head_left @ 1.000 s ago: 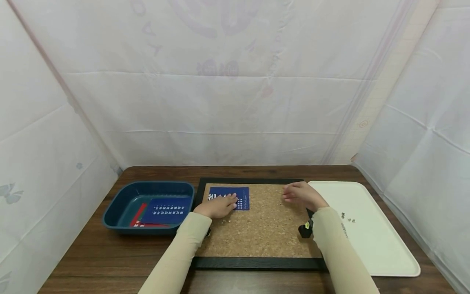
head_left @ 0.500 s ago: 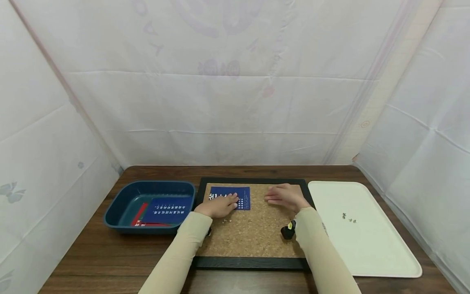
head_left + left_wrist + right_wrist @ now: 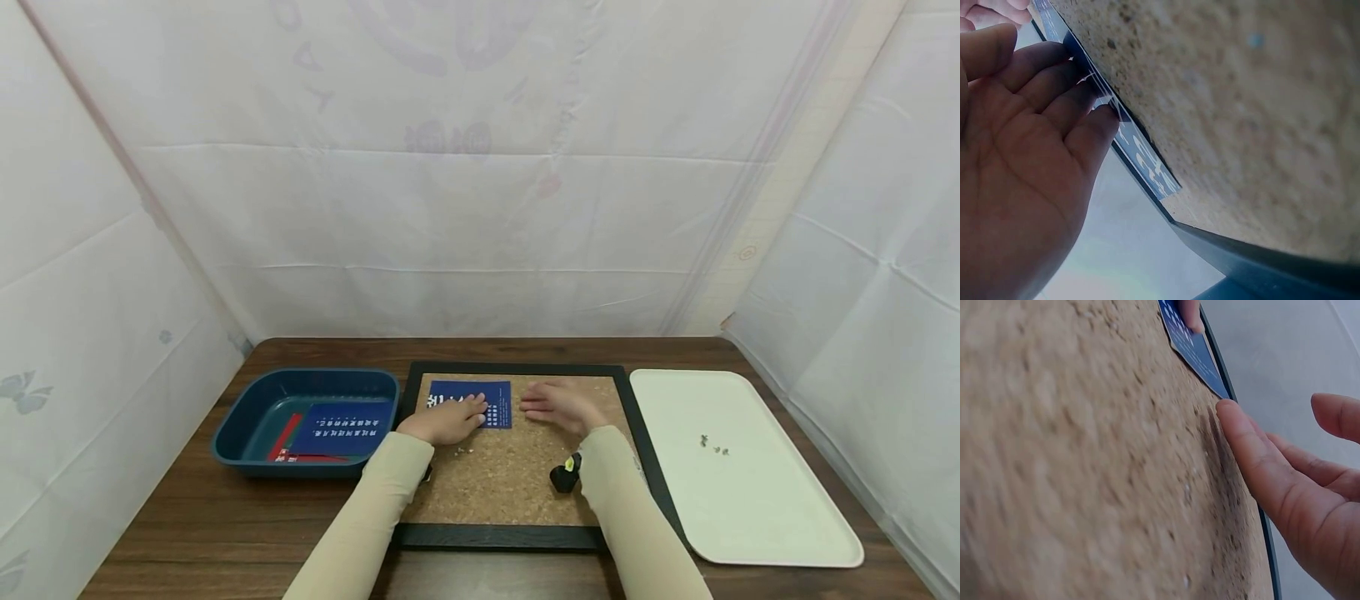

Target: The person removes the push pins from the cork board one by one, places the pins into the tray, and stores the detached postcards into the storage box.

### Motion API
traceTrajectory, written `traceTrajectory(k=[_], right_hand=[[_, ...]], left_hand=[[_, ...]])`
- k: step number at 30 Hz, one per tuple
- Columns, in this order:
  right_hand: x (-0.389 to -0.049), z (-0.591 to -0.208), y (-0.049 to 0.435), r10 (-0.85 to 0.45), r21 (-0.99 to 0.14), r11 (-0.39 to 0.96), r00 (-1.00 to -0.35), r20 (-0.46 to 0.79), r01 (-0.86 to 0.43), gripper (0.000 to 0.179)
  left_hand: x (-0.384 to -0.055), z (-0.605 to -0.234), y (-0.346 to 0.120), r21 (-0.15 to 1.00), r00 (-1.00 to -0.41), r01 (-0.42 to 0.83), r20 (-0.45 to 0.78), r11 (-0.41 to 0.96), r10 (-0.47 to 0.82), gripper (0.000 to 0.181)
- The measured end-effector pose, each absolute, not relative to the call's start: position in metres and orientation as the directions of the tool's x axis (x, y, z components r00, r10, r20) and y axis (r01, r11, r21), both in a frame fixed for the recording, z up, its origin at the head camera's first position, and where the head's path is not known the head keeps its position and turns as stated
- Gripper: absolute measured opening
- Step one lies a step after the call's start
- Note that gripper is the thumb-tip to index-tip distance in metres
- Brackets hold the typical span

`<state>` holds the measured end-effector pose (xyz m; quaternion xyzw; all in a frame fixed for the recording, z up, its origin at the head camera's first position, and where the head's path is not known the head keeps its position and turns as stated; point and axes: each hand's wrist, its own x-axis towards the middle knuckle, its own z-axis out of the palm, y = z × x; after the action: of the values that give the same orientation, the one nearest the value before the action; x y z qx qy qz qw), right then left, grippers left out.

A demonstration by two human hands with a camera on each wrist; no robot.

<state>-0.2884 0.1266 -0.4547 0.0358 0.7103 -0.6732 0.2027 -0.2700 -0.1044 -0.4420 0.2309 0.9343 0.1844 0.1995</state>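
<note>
A blue card (image 3: 496,403) with white printed characters lies on the cork board (image 3: 525,483), toward its far left corner. The left hand (image 3: 448,419) rests its fingertips on the card, covering its middle; in the left wrist view the fingers (image 3: 1060,87) are extended and only slightly bent. Just right of the card, the right hand (image 3: 562,406) hovers low over the cork with nothing in it. Its fingers (image 3: 1260,453) are nearly straight and the thumb is apart, and in the right wrist view one fingertip comes right up to the card's corner.
A dark blue bin (image 3: 232,446) on the left holds another blue card (image 3: 341,429) and something red (image 3: 287,435). A white tray (image 3: 780,508) on the right bears several tiny bits (image 3: 716,448). Pale specks (image 3: 463,452) lie on the cork. The board has a black frame (image 3: 498,537).
The right hand has moved left across the cork from the board's right edge to beside the blue card. The left hand has stayed on the card, which has not moved.
</note>
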Motion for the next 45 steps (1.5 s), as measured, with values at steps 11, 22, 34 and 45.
traceTrajectory(k=[11, 22, 34, 45], right_hand=[[-0.287, -0.459, 0.114, -0.225, -0.944, 0.086, -0.917, -0.330, 0.319, 0.039], [-0.287, -0.461, 0.108, -0.203, -0.935, 0.078, -0.912, -0.355, 0.347, 0.042], [-0.286, -0.459, 0.104, -0.180, -0.931, 0.086, -0.914, -0.364, 0.354, 0.039], [-0.286, -0.458, 0.099, -0.148, -0.926, 0.097, -0.914, -0.377, 0.366, 0.039]], left_hand=[[-0.270, -0.443, -0.105, 0.442, -0.812, 0.354, -0.293, 0.824, 0.505, 0.047], [-0.268, -0.440, -0.105, 0.444, -0.811, 0.344, -0.304, 0.827, 0.500, 0.047], [-0.269, -0.441, -0.105, 0.439, -0.812, 0.350, -0.298, 0.828, 0.501, 0.047], [-0.269, -0.442, -0.107, 0.434, -0.811, 0.352, -0.301, 0.829, 0.502, 0.047]])
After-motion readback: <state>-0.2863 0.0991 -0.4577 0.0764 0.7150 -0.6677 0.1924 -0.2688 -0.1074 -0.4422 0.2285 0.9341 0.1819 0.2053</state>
